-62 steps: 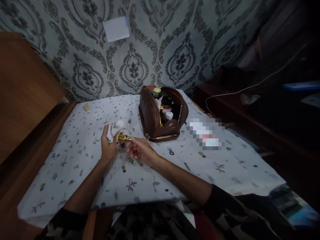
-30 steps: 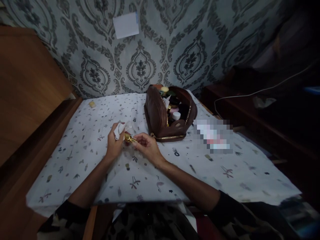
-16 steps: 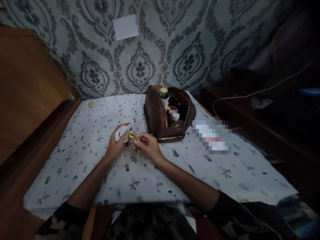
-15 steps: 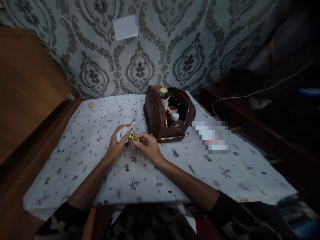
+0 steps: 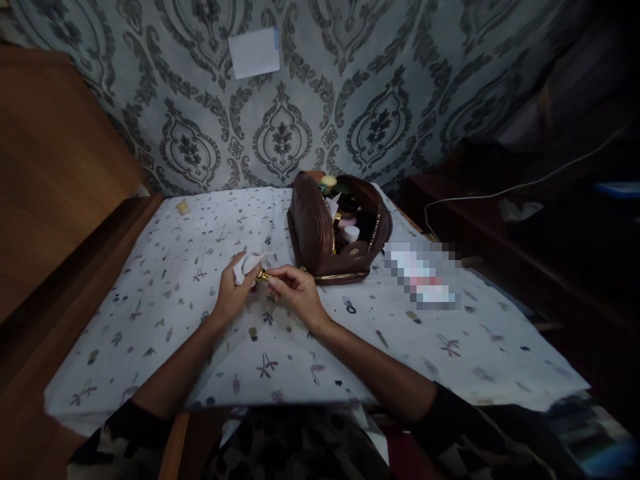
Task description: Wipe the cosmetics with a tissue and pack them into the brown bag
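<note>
A crumpled white tissue (image 5: 247, 267) is bunched in my left hand (image 5: 231, 293), whose fingers are closed around it. From the tissue sticks out a small shiny gold tube (image 5: 262, 274), shaped like a lipstick. The thumb and fingers of my right hand (image 5: 299, 293) pinch the tube's right end and cover much of it. Both hands are close together above the patterned tablecloth (image 5: 170, 267). Just behind my right hand stands a brown cosmetic bag (image 5: 313, 223), unzipped, with several items inside, among them a white-capped jar (image 5: 351, 233).
A small yellowish block (image 5: 183, 208) lies at the table's back left. Right of the bag is a pixelated flat item (image 5: 423, 275). A wooden panel (image 5: 60, 173) borders the left side, a patterned wall (image 5: 300, 87) the back. A pale cable (image 5: 480, 198) runs at the right.
My right fingers have slid left along the gold tube, so less of it shows. The tissue has shifted slightly in my left hand. The bag stays where it was.
</note>
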Action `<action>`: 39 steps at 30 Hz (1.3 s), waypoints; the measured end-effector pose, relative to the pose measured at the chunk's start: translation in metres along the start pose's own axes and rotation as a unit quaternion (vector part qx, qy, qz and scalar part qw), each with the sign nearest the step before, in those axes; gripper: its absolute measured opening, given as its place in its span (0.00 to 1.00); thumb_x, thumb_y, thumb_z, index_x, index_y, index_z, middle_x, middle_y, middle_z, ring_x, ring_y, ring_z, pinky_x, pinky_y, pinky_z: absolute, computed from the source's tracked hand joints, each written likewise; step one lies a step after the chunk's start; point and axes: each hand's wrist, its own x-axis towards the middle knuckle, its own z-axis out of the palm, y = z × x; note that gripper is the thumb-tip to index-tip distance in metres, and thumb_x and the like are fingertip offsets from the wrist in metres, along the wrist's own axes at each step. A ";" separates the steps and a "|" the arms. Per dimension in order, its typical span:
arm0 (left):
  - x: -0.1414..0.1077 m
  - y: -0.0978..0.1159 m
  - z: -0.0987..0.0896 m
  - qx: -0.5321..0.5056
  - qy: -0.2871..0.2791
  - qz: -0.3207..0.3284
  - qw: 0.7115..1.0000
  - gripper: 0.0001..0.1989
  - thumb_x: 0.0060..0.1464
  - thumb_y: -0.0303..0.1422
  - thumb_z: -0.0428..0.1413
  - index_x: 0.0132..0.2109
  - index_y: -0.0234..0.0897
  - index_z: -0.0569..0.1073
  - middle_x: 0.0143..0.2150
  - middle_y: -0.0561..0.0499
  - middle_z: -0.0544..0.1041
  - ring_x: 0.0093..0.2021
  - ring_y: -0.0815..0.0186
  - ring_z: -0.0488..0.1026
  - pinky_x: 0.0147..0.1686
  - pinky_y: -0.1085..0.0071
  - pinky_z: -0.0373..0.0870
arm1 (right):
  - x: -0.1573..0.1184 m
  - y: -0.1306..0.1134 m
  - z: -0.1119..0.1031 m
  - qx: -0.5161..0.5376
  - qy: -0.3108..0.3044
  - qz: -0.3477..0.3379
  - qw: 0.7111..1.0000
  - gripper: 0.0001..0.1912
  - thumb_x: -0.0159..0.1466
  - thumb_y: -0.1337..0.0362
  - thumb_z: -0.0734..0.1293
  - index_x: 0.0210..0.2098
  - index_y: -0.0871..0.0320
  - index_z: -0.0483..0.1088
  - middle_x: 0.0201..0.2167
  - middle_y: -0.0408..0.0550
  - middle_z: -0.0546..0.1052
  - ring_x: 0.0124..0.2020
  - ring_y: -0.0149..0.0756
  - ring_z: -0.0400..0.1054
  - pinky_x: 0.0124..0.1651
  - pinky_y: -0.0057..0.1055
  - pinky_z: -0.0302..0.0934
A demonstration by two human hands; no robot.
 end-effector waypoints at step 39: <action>0.004 0.009 0.004 -0.154 0.127 -0.239 0.950 0.17 0.48 0.43 0.65 0.37 0.35 0.74 0.28 0.51 0.79 0.27 0.66 0.75 0.28 0.73 0.74 | -0.004 0.003 -0.003 -0.033 0.020 -0.050 0.998 0.14 0.61 0.53 0.71 0.41 0.54 0.72 0.33 0.44 0.78 0.31 0.34 0.74 0.28 0.27 0.66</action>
